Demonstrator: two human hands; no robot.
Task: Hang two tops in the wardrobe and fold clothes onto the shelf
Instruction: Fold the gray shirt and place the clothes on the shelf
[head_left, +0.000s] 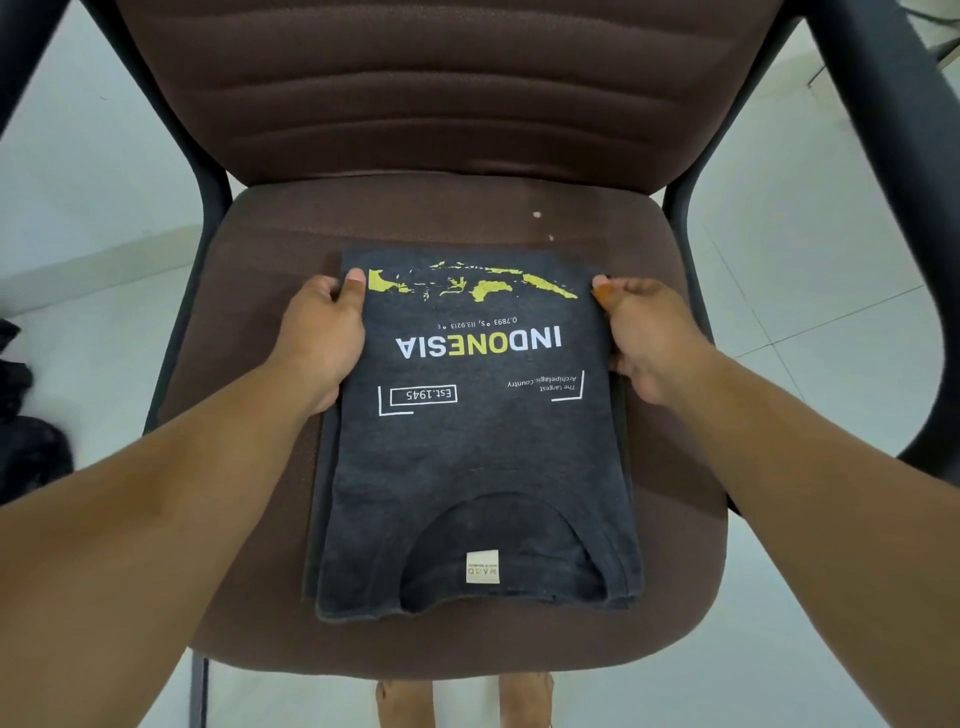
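A dark grey T-shirt (472, 452) lies folded into a rectangle on the brown chair seat (270, 228), its collar and white label toward me, a yellow map print and the word INDONESIA upside down on top. My left hand (322, 338) pinches the shirt's far left edge, thumb on top and fingers tucked under. On the opposite side my right hand (649, 338) holds the far right edge the same way. Both forearms stretch along the sides of the shirt.
The chair has a padded brown backrest (457, 88) and black armrests (883, 156) on both sides. Pale floor tiles (88, 171) surround it. A dark heap of cloth (26, 441) lies on the floor at the left edge. My bare feet (405, 701) show under the seat's front.
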